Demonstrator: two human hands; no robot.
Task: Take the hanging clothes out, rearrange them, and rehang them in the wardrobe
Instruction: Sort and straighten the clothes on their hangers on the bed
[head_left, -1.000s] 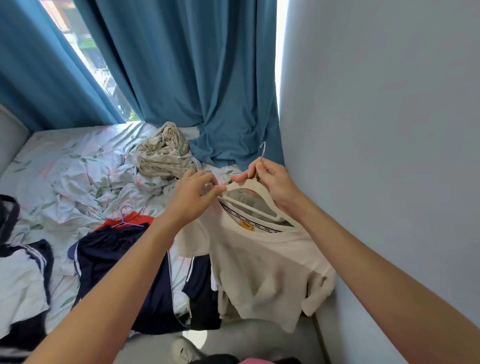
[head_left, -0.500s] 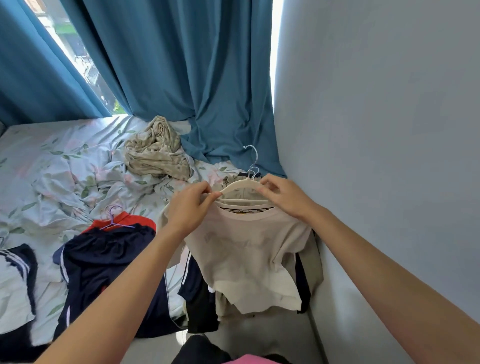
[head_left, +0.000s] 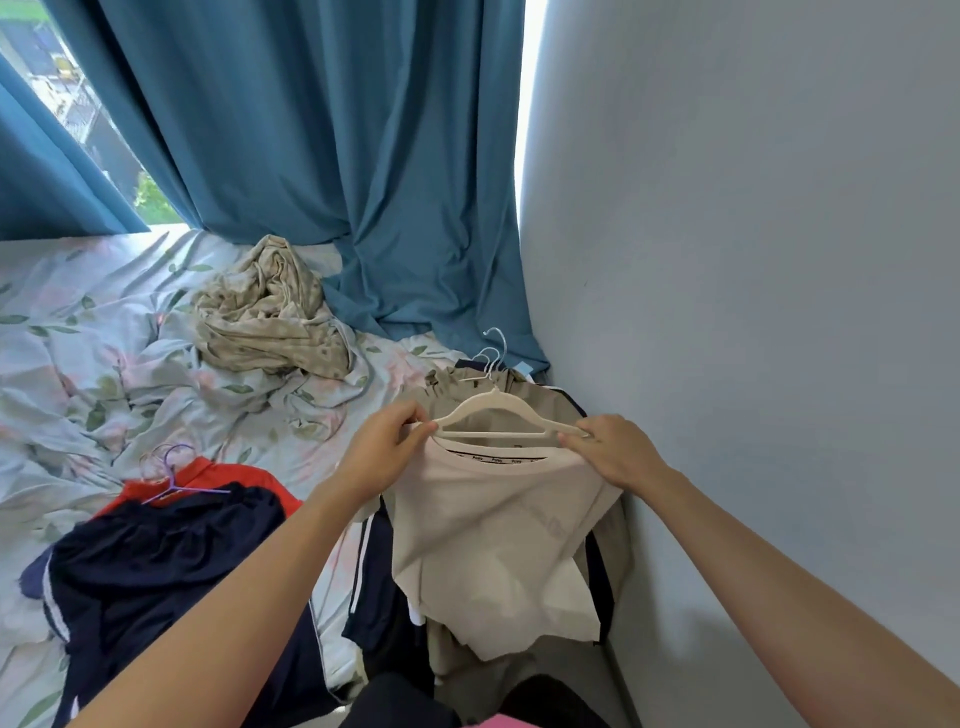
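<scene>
Left hand (head_left: 385, 451) and right hand (head_left: 615, 453) pinch ends of cream hanger (head_left: 501, 410), cream T-shirt (head_left: 501, 540) now lowered flatter over bed pile (metal hooks (head_left: 492, 356) behind).

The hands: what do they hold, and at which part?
The left hand pinches the cream hanger's left end; the right hand pinches its right end, with the cream T-shirt on it.
</scene>
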